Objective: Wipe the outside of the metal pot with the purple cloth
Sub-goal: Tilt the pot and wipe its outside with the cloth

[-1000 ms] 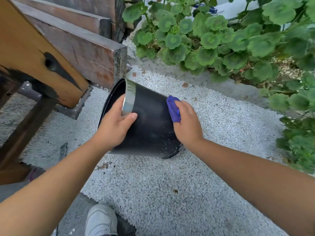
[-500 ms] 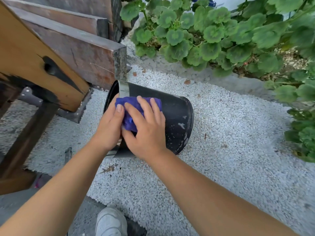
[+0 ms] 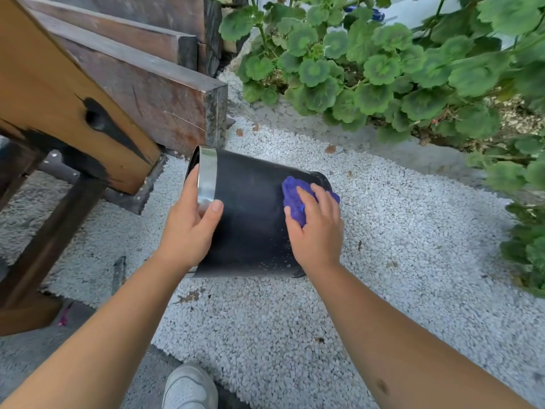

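Two bare hands work on the metal pot (image 3: 250,219), a black pot with a shiny band at its rim, held tipped on its side above the white gravel (image 3: 398,261). The left hand (image 3: 188,231) clasps the rim end, thumb laid across the bright band onto the black wall and the other fingers curled round the lip toward the inside, where they are hidden. The right hand (image 3: 317,228) lies flat with fingers slightly spread, pressing the purple cloth (image 3: 295,199) against the outer wall close to the base; the bunched cloth sticks out past the fingertips. Half a second ago that hand and the cloth sat up by the rim, right beside the left thumb, and they have since slid along the wall to the bottom end, much where they were a second ago. The pot's long axis runs roughly left to right, its open mouth facing left toward the wooden beams (image 3: 141,93) and its base pointing right and a little away. Pale specks dot the lower wall near the right wrist. Green round-leaved plants (image 3: 383,69) border the gravel beyond, and a white shoe (image 3: 188,388) shows at the bottom edge.
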{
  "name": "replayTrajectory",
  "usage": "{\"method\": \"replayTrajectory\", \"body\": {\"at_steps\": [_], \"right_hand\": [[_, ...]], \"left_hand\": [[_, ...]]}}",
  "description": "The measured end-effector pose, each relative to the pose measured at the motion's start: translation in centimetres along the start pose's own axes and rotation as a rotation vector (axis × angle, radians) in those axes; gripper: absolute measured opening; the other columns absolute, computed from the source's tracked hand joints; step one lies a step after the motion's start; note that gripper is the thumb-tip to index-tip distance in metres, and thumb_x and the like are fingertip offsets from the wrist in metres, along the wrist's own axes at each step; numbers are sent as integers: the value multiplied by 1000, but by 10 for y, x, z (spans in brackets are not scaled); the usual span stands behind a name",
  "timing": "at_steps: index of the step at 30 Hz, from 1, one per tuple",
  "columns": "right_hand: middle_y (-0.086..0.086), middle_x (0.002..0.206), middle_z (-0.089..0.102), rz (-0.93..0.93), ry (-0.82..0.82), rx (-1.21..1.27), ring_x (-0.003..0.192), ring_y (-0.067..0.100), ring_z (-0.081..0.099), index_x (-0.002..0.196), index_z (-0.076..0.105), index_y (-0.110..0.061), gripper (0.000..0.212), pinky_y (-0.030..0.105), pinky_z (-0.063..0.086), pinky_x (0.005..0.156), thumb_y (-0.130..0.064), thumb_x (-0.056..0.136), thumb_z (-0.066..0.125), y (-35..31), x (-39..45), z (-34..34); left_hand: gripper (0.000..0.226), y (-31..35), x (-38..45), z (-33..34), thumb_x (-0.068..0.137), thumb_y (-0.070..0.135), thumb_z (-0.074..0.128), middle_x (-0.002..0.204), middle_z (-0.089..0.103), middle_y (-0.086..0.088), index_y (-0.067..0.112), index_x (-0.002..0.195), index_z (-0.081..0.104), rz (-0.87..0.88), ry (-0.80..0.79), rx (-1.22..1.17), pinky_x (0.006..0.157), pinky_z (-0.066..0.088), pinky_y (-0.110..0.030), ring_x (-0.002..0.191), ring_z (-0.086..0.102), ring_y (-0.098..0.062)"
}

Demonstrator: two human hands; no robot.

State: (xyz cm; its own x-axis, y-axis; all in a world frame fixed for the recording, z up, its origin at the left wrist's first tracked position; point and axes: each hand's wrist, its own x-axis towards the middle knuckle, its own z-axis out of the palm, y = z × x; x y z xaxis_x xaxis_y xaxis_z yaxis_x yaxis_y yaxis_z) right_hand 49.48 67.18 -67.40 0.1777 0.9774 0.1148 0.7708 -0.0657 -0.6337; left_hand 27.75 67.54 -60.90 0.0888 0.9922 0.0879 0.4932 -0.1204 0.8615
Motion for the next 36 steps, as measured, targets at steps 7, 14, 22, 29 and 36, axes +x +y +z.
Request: {"method": "replayTrajectory", "body": {"at_steps": [7,14,22,29,36], "right_hand": [[-2,141,50,-40,35,-41,122,29,43,128,56,-30,43,51,46,89,-43,87,63,7,5,-1],[-3,127,59,-151,96,107,106,29,47,122,64,-25,44,45,47,88,-44,82,65,-47,2,-4],[14,145,44,-370,42,170,114,37,42,131,59,-23,53,48,43,96,-41,82,63,-74,-22,10],[4,122,53,-144,75,58,107,28,43,132,56,-29,53,42,46,87,-46,82,63,-33,-19,13],[4,113,52,97,39,-14,104,27,49,132,55,-31,54,48,33,94,-54,82,53,-9,-18,6]], "left_hand": [[71,-11,-29,-9,95,50,47,141,47,33,45,155,10,-100,-91,-36,96,42,-12,129,51,0],[76,-13,-27,-2,84,35,46,108,61,41,64,145,10,-164,-97,-52,95,46,-47,102,64,-20],[86,-12,-25,-1,84,19,50,130,58,31,77,134,11,-161,-136,-119,85,47,-15,95,65,-1],[83,-5,-19,-10,91,17,50,142,47,31,51,153,5,-207,-179,-140,99,50,-40,111,65,-17],[104,-15,-34,-27,92,7,66,110,73,17,66,144,-3,-296,-264,-52,71,57,-32,85,74,-16]]}}
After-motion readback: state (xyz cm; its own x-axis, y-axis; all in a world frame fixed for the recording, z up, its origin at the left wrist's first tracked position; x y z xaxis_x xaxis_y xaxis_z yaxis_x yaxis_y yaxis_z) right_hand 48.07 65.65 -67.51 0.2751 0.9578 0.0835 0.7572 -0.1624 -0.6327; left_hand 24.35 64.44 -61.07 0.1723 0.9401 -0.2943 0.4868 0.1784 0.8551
